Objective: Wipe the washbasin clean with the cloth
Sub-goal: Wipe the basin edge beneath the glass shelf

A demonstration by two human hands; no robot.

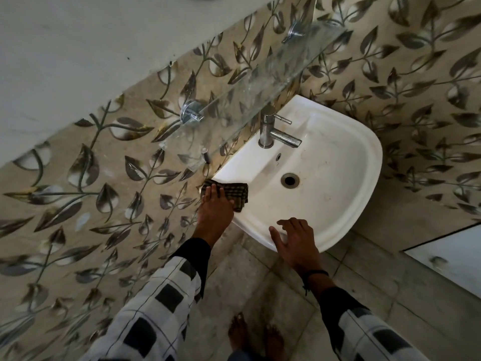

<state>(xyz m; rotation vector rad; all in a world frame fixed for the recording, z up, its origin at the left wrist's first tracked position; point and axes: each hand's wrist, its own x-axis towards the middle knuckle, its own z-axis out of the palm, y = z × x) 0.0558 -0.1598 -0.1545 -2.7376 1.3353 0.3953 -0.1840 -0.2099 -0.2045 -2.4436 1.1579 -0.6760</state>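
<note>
A white washbasin (338, 162) hangs on the tiled wall, with a steel tap (270, 131) at its back and a round drain (289, 180) in the bowl. A dark checked cloth (235, 192), folded, lies on the basin's left rim near the wall corner. My left hand (214, 207) presses flat on the cloth with fingers stretched out. My right hand (294, 239) rests on the basin's front rim, fingers spread and lightly bent, holding nothing.
A glass shelf (260, 82) on chrome brackets juts out above the tap and the basin's back edge. Leaf-patterned tiles (104, 178) cover the wall to the left. My bare feet (255, 337) stand on the grey tiled floor below the basin.
</note>
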